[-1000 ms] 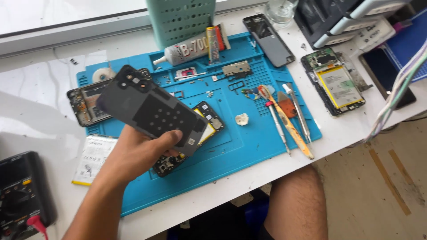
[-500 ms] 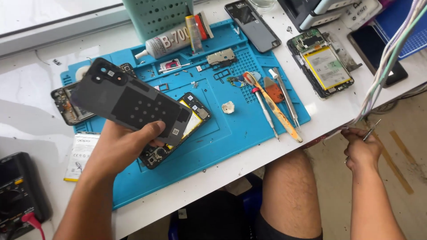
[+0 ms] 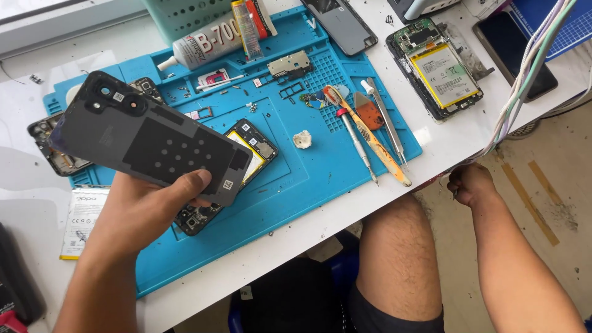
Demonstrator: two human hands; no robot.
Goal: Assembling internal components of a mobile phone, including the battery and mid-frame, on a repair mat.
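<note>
- Left hand (image 3: 145, 213): raised over the blue repair mat (image 3: 296, 179); its fingers (image 3: 191, 182) grasp the lower end of a dark grey phone back cover (image 3: 148, 139), inner face up, tilted, camera cutouts at the far left end.
- Back cover position: held above the mat's left half, partly covering an opened phone (image 3: 250, 151) that lies on the mat with its yellow battery showing.
- Right hand (image 3: 472, 184): below the front edge of the white surface (image 3: 431, 139), off the mat, fingers clenched around something small; what it holds cannot be told. It is just beside a bundle of pale cables (image 3: 524, 74) hanging over the edge.
- On the mat, right part: a screwdriver (image 3: 356, 143), an orange-handled pry tool (image 3: 370, 135) and tweezers (image 3: 385, 123) lying close together; a small white wad (image 3: 302, 140) near the centre.
- Mat, far edge: a tube of adhesive (image 3: 200, 46) lying on its side; loose small parts and screws nearby.
- Beyond the mat, right: a second opened phone (image 3: 441, 71) with battery exposed, and a dark-screened phone (image 3: 515, 52) beside it.
- Left of the mat: a loose white battery (image 3: 83, 216) on the surface, near the left wrist.
</note>
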